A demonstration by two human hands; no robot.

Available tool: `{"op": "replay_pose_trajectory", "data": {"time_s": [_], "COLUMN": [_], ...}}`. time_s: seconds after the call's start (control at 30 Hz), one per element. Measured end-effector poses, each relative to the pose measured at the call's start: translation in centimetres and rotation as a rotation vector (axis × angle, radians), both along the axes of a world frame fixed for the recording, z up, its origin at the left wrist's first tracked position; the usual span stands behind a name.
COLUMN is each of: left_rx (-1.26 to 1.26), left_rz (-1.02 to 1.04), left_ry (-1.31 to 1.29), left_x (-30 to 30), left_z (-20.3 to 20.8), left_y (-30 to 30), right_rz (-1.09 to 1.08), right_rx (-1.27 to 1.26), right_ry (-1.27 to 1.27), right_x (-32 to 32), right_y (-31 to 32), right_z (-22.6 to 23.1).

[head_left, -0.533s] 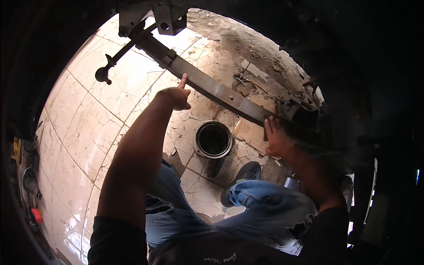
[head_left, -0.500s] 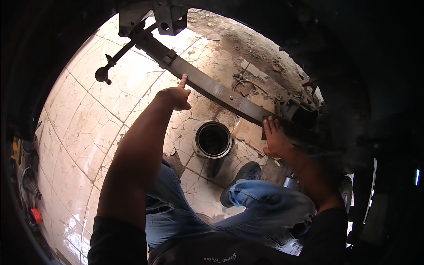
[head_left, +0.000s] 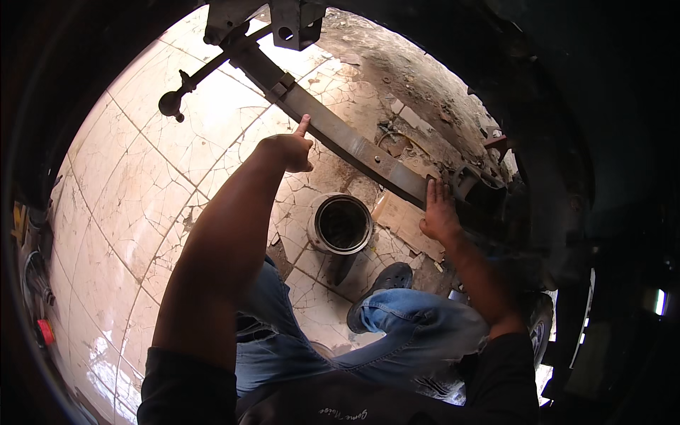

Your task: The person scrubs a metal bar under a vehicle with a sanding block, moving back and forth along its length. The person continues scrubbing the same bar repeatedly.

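A long, curved steel leaf spring (head_left: 343, 136) slants from upper left to lower right, with a clamp (head_left: 283, 86) around its upper part and a small hole near its middle. My left hand (head_left: 292, 150) is at the near edge of the spring below the clamp. Its index finger is stretched out with the tip on the metal; the other fingers are partly hidden beneath, and nothing shows in them. Farther right, my right hand (head_left: 440, 212) has its fingers extended and close together, their tips against the spring beside a dark bracket. It holds nothing.
An open round can (head_left: 343, 224) with a dark inside stands on cracked tiles (head_left: 156, 156) below the spring. A rod with a ball end (head_left: 171, 104) juts out at upper left. Cardboard (head_left: 407, 218) and rubble lie beyond. Dark vehicle parts hang overhead and at right.
The view has shifted slightly. My right hand has slid a little up onto the spring, its fingers now closer together. My left index finger stays at the same part of the spring.
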State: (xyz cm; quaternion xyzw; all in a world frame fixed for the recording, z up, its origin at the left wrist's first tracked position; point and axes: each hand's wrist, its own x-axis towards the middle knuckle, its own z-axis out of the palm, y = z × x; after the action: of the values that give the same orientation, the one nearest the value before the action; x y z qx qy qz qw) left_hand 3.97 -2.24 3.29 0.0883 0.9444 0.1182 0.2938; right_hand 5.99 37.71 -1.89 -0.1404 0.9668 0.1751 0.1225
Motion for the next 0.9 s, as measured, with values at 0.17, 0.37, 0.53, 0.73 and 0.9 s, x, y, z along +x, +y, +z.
{"op": "replay_pose_trajectory", "data": {"time_s": [0.17,0.37,0.53,0.73,0.9], "left_rx": [-0.047,-0.014,-0.010,-0.023,-0.034], "left_rz": [0.014,-0.022,0.016,0.003,0.030], "left_ry": [-0.073,0.006,-0.022,-0.063,-0.070], "left_x": [-0.1,-0.4,-0.2,-0.4,-0.4], "left_z": [-0.5,-0.3,-0.6,0.8,-0.3], "left_y": [-0.7,-0.6,-0.6,-0.3,-0.7], "right_rz": [0.134,-0.170,0.092,-0.245,0.059], "right_rx": [-0.058,0.046,-0.062,0.012,-0.215], "right_ry": [-0.092,-0.040,-0.054,-0.026,-0.052], "right_x": [1.9,-0.8,1.5,-1.2,1.5], "right_y": [-4.7,-1.8,-5.1,-1.1,-6.1], "right_z": [0.5,0.9,-0.7,-0.1,-0.6]}}
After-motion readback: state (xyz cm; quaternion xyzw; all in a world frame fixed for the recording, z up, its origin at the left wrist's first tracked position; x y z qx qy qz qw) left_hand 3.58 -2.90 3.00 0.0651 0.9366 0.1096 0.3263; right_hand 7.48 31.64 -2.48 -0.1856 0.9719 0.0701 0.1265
